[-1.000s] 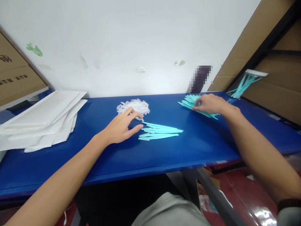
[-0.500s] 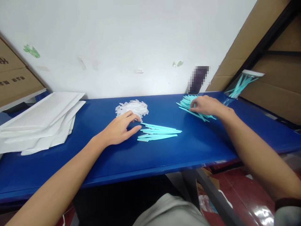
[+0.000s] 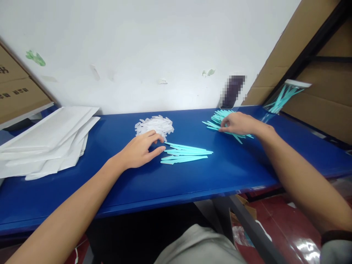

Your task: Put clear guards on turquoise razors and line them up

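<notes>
My left hand [image 3: 144, 149] rests on the blue table, thumb and fingers apart, with nothing between them. Just beyond its fingertips are a pile of small whitish translucent pieces, like blade covers [image 3: 156, 125], and the left ends of several slim turquoise eyebrow razors [image 3: 189, 150] laid roughly side by side. At the right, my right hand [image 3: 238, 123] reaches into a heap of the same turquoise razors [image 3: 220, 115]. Its thumb and index finger are pinched on an eyebrow razor [image 3: 211, 127] at the heap's left side; the gripped part is hidden.
White envelopes [image 3: 49, 135] lie stacked at the left, beside a cardboard box [image 3: 22, 88]. A pixelated dark phone-like object [image 3: 232, 91] leans on the wall. A clear bag of turquoise razors [image 3: 286, 97] stands at the back right. The table's front edge [image 3: 165, 205] is close to my body.
My right hand has shifted slightly left, and razors at the heap's left side now stick out further that way. My left hand and the laid-out razors have stayed in place.
</notes>
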A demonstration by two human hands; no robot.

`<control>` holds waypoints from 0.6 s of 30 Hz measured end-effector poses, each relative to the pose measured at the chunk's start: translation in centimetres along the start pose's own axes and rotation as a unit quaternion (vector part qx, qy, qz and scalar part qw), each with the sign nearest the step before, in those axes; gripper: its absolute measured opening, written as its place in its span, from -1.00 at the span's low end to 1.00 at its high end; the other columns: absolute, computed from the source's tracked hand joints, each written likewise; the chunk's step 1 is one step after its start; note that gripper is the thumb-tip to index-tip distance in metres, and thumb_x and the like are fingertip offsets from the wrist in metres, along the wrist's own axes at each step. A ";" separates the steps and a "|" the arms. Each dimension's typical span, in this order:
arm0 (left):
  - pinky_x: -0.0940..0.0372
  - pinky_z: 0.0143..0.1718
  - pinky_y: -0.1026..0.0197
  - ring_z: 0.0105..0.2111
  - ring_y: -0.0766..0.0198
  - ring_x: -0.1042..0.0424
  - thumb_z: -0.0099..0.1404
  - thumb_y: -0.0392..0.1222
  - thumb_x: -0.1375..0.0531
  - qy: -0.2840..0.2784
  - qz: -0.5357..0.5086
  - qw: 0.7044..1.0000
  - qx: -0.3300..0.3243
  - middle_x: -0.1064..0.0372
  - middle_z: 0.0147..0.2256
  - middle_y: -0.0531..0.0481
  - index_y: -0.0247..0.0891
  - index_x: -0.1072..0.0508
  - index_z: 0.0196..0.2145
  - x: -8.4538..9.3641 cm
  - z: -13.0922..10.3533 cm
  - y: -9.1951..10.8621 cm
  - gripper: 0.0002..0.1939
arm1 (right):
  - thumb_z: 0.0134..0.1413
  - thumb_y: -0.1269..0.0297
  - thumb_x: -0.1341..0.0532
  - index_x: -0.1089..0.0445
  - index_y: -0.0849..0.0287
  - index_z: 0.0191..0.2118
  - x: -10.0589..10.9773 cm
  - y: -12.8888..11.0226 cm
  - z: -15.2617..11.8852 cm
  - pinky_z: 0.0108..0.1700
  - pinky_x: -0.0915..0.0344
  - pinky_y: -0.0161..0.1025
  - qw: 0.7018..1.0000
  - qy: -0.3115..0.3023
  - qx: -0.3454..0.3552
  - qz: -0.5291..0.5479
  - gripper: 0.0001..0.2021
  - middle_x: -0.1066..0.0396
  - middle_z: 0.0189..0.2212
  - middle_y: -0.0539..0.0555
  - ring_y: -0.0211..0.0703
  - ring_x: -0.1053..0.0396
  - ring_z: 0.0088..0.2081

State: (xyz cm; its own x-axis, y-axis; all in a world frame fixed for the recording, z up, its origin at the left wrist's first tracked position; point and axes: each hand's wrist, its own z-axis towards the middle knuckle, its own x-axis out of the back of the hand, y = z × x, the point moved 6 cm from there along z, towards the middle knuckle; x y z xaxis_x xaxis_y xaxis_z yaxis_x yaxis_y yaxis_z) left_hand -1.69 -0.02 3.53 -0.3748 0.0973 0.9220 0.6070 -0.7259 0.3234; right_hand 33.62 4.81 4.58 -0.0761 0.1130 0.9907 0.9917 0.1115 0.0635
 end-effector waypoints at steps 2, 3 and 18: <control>-0.22 -0.26 0.18 -0.28 0.18 -0.36 0.50 0.12 -0.04 -0.001 0.002 1.000 -0.003 -0.37 -0.17 -0.07 -0.20 -0.45 -0.04 0.0 0.0 0.0 -0.62 | 0.19 -0.03 -0.17 -0.60 0.13 -0.17 -0.1 -0.9 0.0 -0.29 -0.24 -0.19 0.998 0.002 0.053 0.026 -0.62 -0.59 -0.33 0.11 -0.06 -0.46 -0.31; -0.22 -0.26 0.18 -0.27 0.18 -0.36 0.50 0.12 -0.03 -0.002 0.002 1.000 -0.003 -0.37 -0.17 -0.07 -0.20 -0.45 -0.04 -0.1 0.0 0.1 -0.62 | 0.20 -0.05 -0.16 -0.60 0.14 -0.16 -0.2 -1.5 0.0 -0.30 -0.24 -0.20 0.996 0.004 0.082 0.043 -0.60 -0.58 -0.35 0.10 -0.08 -0.45 -0.34; -0.21 -0.22 0.15 -0.25 0.17 -0.36 0.50 0.13 -0.03 0.000 0.003 1.000 -0.002 -0.36 -0.17 -0.06 -0.20 -0.44 -0.05 -0.2 0.0 0.1 -0.62 | 0.23 -0.11 -0.20 -0.58 0.24 -0.09 -1.2 -9.4 -1.6 -0.41 -0.10 -0.23 0.941 0.036 0.256 0.220 -0.52 -0.35 -0.60 -0.01 -0.22 -0.25 -0.56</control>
State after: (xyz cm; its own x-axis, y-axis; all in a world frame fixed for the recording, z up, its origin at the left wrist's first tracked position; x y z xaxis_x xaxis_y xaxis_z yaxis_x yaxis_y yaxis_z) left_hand -1.52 -0.15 3.38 -0.3707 0.0924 0.9241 0.6067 -0.7293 0.3163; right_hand 24.57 2.06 3.00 0.3552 0.1944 0.9144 0.7444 0.5328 -0.4024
